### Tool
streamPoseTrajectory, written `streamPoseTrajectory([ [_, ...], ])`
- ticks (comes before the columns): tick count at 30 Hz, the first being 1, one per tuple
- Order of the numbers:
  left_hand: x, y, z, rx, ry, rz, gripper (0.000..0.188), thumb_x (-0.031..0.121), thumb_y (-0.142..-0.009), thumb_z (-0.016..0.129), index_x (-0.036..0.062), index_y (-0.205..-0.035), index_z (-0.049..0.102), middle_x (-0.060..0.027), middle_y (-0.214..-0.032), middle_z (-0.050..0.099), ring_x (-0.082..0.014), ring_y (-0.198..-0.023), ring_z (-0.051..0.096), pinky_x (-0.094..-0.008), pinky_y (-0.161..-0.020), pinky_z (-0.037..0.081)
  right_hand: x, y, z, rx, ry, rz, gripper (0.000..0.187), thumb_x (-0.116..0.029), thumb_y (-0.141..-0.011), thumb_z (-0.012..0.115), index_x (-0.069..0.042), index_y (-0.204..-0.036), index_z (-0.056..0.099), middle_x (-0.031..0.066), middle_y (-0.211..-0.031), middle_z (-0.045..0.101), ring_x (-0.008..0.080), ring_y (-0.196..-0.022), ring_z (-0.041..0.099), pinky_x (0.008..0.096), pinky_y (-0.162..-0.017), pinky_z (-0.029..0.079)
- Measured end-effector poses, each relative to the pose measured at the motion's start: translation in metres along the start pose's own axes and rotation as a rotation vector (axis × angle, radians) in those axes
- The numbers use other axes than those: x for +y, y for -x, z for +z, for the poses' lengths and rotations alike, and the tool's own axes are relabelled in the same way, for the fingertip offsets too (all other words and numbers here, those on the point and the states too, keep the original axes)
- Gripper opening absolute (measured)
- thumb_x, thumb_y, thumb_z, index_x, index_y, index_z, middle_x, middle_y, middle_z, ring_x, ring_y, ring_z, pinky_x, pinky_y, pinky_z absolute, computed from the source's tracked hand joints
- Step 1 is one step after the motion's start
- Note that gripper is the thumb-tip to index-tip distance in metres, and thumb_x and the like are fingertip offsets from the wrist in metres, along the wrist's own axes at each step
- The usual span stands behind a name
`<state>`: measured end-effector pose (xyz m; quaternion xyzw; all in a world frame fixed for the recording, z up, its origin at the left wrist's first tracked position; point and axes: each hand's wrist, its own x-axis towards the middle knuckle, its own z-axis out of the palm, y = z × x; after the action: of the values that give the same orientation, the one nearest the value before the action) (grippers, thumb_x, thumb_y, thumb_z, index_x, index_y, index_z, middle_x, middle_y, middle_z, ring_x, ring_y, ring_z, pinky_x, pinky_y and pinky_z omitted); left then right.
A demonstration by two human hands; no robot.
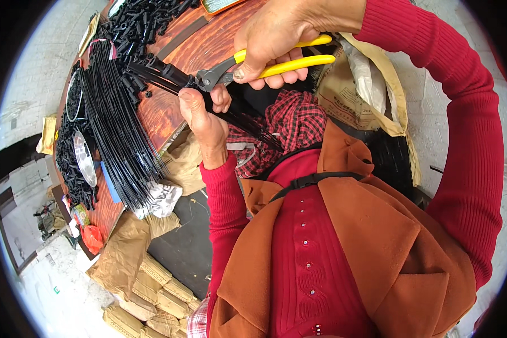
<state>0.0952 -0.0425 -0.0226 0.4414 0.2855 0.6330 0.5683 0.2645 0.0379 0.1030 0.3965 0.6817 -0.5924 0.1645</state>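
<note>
My right hand [273, 45] is closed around the yellow handles of a pair of pliers [290, 66], whose dark jaws point left. Just below those jaws, my left hand [204, 121] grips several thin black rods [169, 79], thumb up near the pliers' head. The rods run from the table edge, through my fingers, down toward a red and black checked cloth [301, 121] on my lap. Their thicker ends stick out to the left. What exactly lies between the jaws is too small to tell.
On the reddish wooden table [177, 48] lie a large bundle of black rods [115, 124] and heaps of small black parts [143, 22]. A tray [217, 5] sits at the far edge. An open sack [349, 90] stands right; brown paper packages [152, 293] are stacked lower left.
</note>
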Motion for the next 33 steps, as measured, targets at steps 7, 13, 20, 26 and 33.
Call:
streamPoseTrajectory([
  [7,-0.002,0.002,-0.003,0.053,-0.038,0.030,0.048,0.048,-0.089,0.041,0.0002,-0.090,0.043,-0.0049,-0.059,0.042,-0.0103,-0.047,0.036,-0.0212,-0.042,0.029,-0.009,0.001,-0.008,-0.003,-0.009,-0.057,0.029,-0.022,-0.092,0.035,-0.001,-0.084,0.054,0.0023,-0.068,0.054,0.0133,-0.053,0.051,0.0266,-0.050,0.048],
  [13,-0.011,0.003,-0.007,0.095,-0.072,0.018,0.048,0.048,-0.089,0.041,0.0003,-0.092,0.043,-0.0072,-0.061,0.047,-0.0103,-0.046,0.038,-0.0213,-0.042,0.030,-0.010,-0.001,0.003,0.057,0.100,-0.069,0.028,-0.019,-0.090,0.037,0.002,-0.082,0.053,0.0051,-0.067,0.056,0.0144,-0.051,0.051,0.0275,-0.049,0.047],
  [20,-0.006,-0.003,-0.023,0.149,-0.080,-0.001,0.049,0.049,-0.089,0.040,0.0006,-0.093,0.043,-0.0098,-0.064,0.052,-0.0105,-0.047,0.039,-0.0216,-0.043,0.030,-0.028,-0.009,0.010,0.138,0.368,-0.042,0.029,-0.017,-0.088,0.038,0.006,-0.080,0.054,0.0107,-0.069,0.061,0.0176,-0.052,0.056,0.0280,-0.050,0.049],
  [26,-0.009,-0.004,-0.033,0.062,0.082,-0.116,0.051,0.050,-0.090,0.036,0.0009,-0.097,0.044,-0.0113,-0.065,0.053,-0.0110,-0.047,0.039,-0.0214,-0.043,0.029,-0.005,-0.019,-0.001,-0.052,-0.109,-0.126,0.029,-0.016,-0.088,0.039,0.006,-0.082,0.056,0.0131,-0.075,0.064,0.0199,-0.059,0.061,0.0286,-0.054,0.051],
  [33,-0.006,-0.006,-0.023,0.096,0.034,-0.096,0.054,0.050,-0.090,0.035,-0.0013,-0.102,0.044,-0.0108,-0.065,0.051,-0.0111,-0.047,0.039,-0.0213,-0.043,0.029,-0.014,-0.009,-0.010,-0.047,0.088,-0.061,0.029,-0.016,-0.087,0.041,0.008,-0.093,0.058,0.0161,-0.087,0.064,0.0202,-0.073,0.063,0.0307,-0.063,0.052],
])
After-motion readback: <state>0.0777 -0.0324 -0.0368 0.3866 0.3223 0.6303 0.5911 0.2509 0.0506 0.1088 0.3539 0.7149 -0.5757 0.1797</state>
